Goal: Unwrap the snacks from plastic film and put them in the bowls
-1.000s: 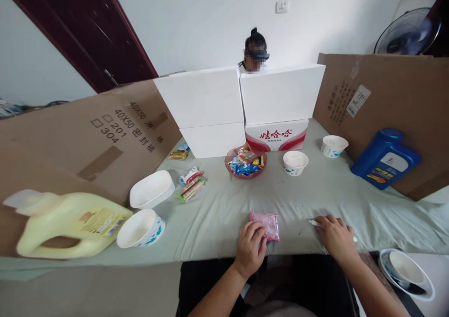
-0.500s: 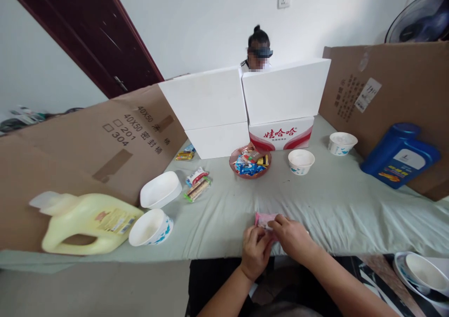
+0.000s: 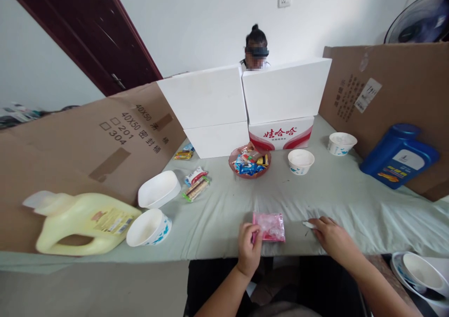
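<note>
My left hand (image 3: 249, 249) is closed on the left edge of a pink, partly see-through packet (image 3: 271, 227), which lies near the table's front edge. Off to the right, my right hand (image 3: 335, 242) pinches a small white piece (image 3: 308, 224) just above or on the cloth; what exactly it is I cannot make out. Beyond both hands a pink glass bowl (image 3: 233, 171) holds several wrapped snacks. Two wrapped snacks, one red and white (image 3: 197, 176) and one a green-ended stick pack (image 3: 196, 189), lie to the left.
Paper bowls (image 3: 300, 162) (image 3: 342, 144) stand at right. On the left are a tilted paper bowl (image 3: 149, 228), a white dish (image 3: 159, 190) and a yellow jug (image 3: 87, 223). A blue bottle (image 3: 400, 158) leans by cardboard. White boxes (image 3: 213, 102) wall the back; a person sits behind.
My hands have moved apart. The right hand has drawn away to the right with the small white piece, while the left keeps hold of the pink packet, now more fully seen.
</note>
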Motion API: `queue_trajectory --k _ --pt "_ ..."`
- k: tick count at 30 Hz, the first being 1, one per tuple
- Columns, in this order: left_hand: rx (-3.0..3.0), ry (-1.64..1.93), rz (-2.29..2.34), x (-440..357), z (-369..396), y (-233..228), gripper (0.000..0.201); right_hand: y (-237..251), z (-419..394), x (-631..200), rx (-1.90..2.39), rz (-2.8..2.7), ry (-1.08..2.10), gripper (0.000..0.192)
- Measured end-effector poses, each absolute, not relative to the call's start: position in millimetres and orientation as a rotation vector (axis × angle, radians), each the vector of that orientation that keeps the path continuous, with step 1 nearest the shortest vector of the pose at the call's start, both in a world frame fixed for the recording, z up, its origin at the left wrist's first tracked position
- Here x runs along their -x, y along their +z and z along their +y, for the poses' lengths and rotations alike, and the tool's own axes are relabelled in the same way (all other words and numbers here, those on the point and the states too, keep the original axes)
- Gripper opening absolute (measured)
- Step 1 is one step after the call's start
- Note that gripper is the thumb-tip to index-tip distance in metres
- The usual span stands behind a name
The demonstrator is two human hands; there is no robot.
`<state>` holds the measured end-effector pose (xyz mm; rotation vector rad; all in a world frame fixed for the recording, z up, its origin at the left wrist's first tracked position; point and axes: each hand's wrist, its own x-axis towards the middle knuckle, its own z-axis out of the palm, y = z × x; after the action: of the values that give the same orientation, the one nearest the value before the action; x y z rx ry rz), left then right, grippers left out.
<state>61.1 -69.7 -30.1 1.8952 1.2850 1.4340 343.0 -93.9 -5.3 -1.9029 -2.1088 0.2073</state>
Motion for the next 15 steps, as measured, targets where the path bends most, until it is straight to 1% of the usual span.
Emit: queue_trajectory --k 2,4,6,8,10,12,14,15 --pt "-1.526 1.517 1.36 -56.0 -67.4 -35.4 0.023 -5.8 -93.7 -333.5 1.836 -2.056 0.093 0.026" --pt "-1.198 1.582 1.39 -50.6 -63.8 -42.0 0.027 -0.1 -93.3 -314.3 1.712 -2.005 0.065 0.024" --pt "-0.993 1.648 1.402 -45.3 -59.9 -47.2 0.027 8.5 -92.3 -290.9 1.567 -2.002 0.104 0.025" --pt "-0.927 1.749 1.453 -40.1 -58.0 -47.9 0.023 16.1 -89.8 -269.4 1.459 -2.034 0.134 0.031" --pt "-1.033 1.857 1.527 -34.9 -59.5 -42.2 0.021 19.8 -85.8 -253.1 1.399 -2.058 0.147 0.047" --pt "-1.316 1.923 1.558 -30.5 -63.6 -30.6 0.021 20.0 -80.6 -242.4 1.376 -2.073 0.157 0.067" --pt "-1.778 1.851 1.48 -28.2 -66.7 -15.4 0.023 19.2 -75.6 -236.3 1.375 -2.104 0.163 0.077" --pt "-2.032 1.723 1.41 -28.1 -66.8 -7.6 0.025 19.2 -73.6 -234.8 1.382 -2.129 0.166 0.077"
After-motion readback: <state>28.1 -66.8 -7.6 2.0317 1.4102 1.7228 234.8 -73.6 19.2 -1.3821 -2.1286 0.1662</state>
